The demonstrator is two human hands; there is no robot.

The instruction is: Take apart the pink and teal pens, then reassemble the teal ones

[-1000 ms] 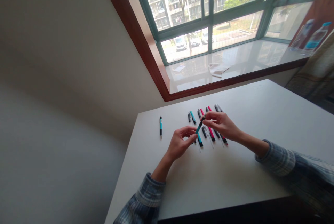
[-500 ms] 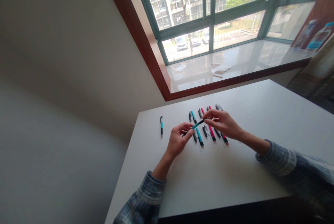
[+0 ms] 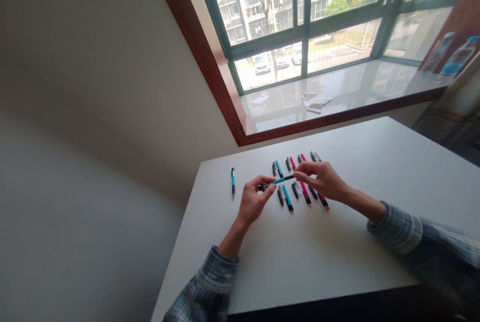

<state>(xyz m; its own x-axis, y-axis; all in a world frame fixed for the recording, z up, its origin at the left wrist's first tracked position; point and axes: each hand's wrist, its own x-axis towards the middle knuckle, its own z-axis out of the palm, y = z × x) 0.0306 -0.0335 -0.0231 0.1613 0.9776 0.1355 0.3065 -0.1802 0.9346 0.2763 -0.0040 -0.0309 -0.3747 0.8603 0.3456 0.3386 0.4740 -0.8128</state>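
Observation:
A teal-and-black pen is held nearly level above the table between my two hands. My left hand pinches its left part, thumb below and fingers above. At its black right end, the fingertips of my right hand are closed on it. Beneath and around it lie several loose pen parts: a teal barrel with a black grip, a black piece with a clip, a pink barrel and thin clear refills. My right hand partly hides the pink and black parts behind it.
A whole teal-and-black pen lies apart at the left of the white table. Behind the table is a window sill with a crumpled cloth and plastic bottles. A wall stands at the left.
The held pen has turned from a slant to nearly level, its right end lowering slightly. Both hands keep their grip on it; more of its black left end shows.

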